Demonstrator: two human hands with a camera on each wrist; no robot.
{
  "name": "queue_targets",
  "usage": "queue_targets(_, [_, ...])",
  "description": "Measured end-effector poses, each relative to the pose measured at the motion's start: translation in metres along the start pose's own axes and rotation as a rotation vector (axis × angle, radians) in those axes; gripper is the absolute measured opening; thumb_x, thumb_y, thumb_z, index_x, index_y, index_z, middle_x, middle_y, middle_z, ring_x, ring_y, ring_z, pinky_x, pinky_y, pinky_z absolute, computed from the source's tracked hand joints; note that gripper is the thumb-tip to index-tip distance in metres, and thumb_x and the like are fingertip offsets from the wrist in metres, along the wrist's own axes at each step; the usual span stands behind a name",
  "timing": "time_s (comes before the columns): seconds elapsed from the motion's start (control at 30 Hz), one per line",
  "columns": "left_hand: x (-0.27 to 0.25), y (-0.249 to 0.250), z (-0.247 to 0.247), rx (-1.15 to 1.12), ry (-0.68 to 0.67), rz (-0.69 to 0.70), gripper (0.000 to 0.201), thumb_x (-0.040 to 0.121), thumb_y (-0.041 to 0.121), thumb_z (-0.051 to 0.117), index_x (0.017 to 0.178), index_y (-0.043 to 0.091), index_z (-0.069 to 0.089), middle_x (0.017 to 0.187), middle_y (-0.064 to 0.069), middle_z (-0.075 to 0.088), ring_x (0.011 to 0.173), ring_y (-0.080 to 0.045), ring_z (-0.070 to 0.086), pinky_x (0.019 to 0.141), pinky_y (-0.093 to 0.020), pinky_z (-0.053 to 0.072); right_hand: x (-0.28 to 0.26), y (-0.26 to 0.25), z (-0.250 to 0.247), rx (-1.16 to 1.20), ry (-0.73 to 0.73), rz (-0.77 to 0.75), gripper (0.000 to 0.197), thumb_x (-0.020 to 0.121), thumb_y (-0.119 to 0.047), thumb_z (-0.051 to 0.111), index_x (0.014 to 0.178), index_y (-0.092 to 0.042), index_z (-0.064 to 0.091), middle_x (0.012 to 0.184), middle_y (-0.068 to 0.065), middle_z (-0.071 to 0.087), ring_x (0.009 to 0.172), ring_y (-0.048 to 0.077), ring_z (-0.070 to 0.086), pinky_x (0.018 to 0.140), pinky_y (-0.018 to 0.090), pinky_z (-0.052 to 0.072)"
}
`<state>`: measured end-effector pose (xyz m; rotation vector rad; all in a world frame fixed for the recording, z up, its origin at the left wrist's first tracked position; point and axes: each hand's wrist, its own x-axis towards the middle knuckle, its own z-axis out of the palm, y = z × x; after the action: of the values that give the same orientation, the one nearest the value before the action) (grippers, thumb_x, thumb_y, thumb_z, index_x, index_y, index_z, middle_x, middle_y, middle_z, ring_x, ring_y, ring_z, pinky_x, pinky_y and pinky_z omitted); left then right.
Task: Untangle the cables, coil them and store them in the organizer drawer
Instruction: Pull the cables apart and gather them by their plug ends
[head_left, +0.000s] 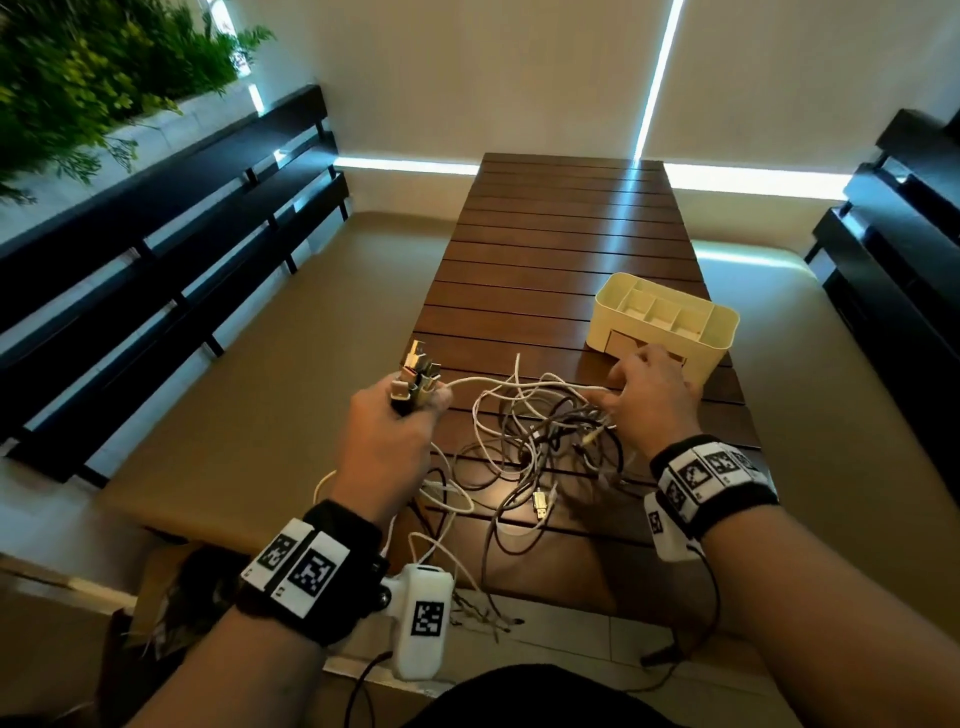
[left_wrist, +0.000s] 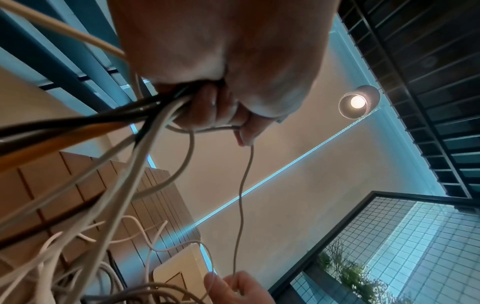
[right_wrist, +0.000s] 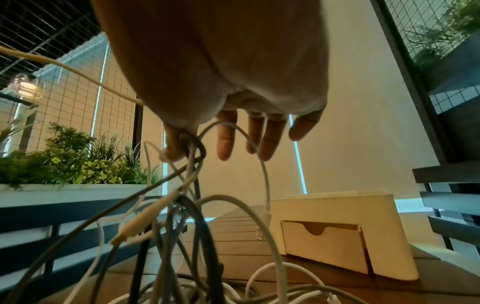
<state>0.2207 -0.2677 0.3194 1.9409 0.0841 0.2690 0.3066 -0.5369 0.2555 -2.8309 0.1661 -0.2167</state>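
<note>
Your dark slatted wooden table (head_left: 561, 244) carries the cream plastic organizer with its closed drawer (head_left: 670, 322) near the right edge, within reach for storing. The tangle of white and dark cables (head_left: 535, 441) sprawls at the near edge. Your left hand (head_left: 387, 441) fists the gathered plug ends (head_left: 418, 376), likely anchoring them, while your right hand (head_left: 649, 400) pinches strands, other fingers spread.

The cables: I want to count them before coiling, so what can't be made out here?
- Cable tangle: head view, strands overlap, count unclear.
- Plug ends: head view, bunched in the left hand; types too small.
- Right hand: right wrist view, palm hides its thumb-side grip on the strands.
- Organizer drawer: shut, inside hidden.
</note>
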Motion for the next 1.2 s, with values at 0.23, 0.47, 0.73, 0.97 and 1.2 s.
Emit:
queue_targets(0.23, [0.002,0.002,0.001,-0.049,0.013,-0.029,0.009,0.095,0.018,0.066,0.088,0.012,0.070,0.065,0.006,0.055,0.049,0.003,0.045,0.051,-0.010,0.038,-0.005,-0.002,-0.005,0.123,-0.139,0.007,0.038,0.082,-0.058,0.069,0.108,-0.031,0.060,0.130,-0.001,0.037,0.129,0.021,0.035,0.106,0.050,0.030])
queue_targets(0.47, [0.002,-0.002,-0.006,-0.088,0.019,-0.093,0.009,0.094,0.023,0.065,0.088,0.019,0.071,0.065,0.012,0.057,0.061,-0.010,0.050,0.063,-0.031,0.043,-0.020,-0.009,-0.017,0.558,-0.058,-0.121,0.014,0.082,-0.037,0.077,0.085,-0.030,0.064,0.120,-0.008,0.040,0.124,0.016,0.040,0.107,0.044,0.042])
queue_targets(0.73, [0.005,-0.011,-0.016,-0.028,0.072,-0.183,0.010,0.094,0.025,0.066,0.089,0.018,0.070,0.067,0.003,0.056,0.064,-0.017,0.049,0.068,-0.039,0.045,-0.024,-0.023,-0.044,0.654,-0.037,-0.207,0.016,0.078,-0.034,0.081,0.072,-0.038,0.066,0.133,-0.011,0.041,0.124,0.012,0.040,0.098,0.023,0.039])
queue_targets(0.97, [0.003,-0.018,-0.017,0.045,0.035,-0.256,0.016,0.096,0.019,0.063,0.098,0.004,0.069,0.086,-0.013,0.062,0.073,-0.019,0.053,0.064,-0.030,0.043,-0.029,-0.028,-0.051,0.703,-0.367,-0.392,0.005,0.082,-0.033,0.075,0.078,-0.034,0.073,0.135,-0.016,0.048,0.121,0.000,0.048,0.092,0.013,0.038])
queue_targets(1.2, [-0.003,-0.006,-0.022,0.100,0.062,-0.147,0.006,0.095,0.018,0.064,0.094,0.013,0.068,0.082,-0.011,0.064,0.070,-0.014,0.053,0.055,-0.017,0.043,-0.027,-0.021,-0.036,0.621,-0.172,-0.459,0.004,0.088,-0.019,0.072,0.087,-0.023,0.074,0.083,-0.012,0.065,0.078,0.004,0.061,0.069,0.009,0.045])
